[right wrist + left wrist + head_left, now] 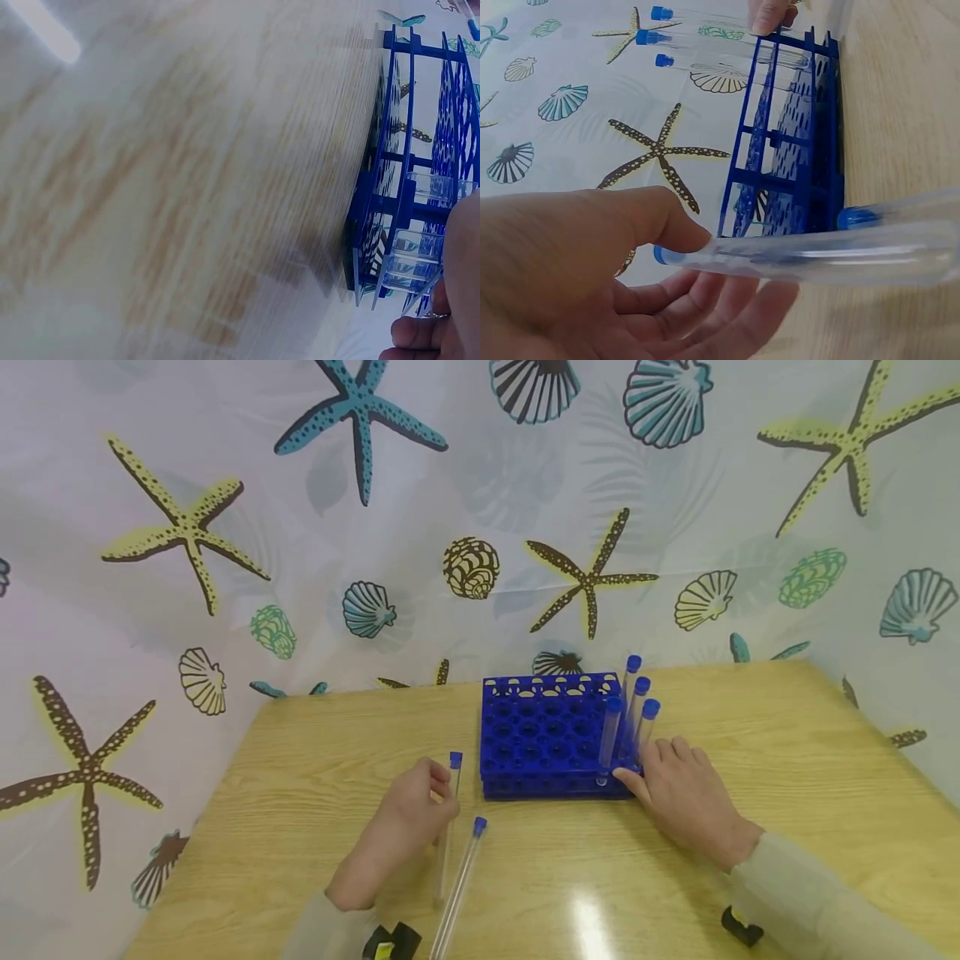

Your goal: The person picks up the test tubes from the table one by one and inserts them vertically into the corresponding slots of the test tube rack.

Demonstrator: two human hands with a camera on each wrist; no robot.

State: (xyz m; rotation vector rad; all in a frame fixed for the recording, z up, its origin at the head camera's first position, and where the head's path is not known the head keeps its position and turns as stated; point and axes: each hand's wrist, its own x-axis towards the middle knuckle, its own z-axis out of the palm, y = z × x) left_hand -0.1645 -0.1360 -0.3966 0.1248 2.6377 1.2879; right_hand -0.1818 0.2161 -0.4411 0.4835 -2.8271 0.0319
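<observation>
My left hand (412, 810) pinches a clear, blue-capped test tube (456, 772) between thumb and fingers, left of the rack. In the left wrist view the thumb lies across this tube (825, 255) near its cap, with the fingers under it. A second capped tube (467, 872) lies on the table beside the hand. The blue test tube rack (555, 785) stands ahead, with several capped tubes (611, 735) upright at its right end. My right hand (686, 789) holds the rack's front right corner, thumb at the front; its fingers are partly hidden in the right wrist view.
The wooden table (337, 735) extends around the rack on both sides. A patterned sheet (420, 527) with starfish and shells hangs behind the table and along its sides. Most of the rack's holes, left of the standing tubes, hold no tube.
</observation>
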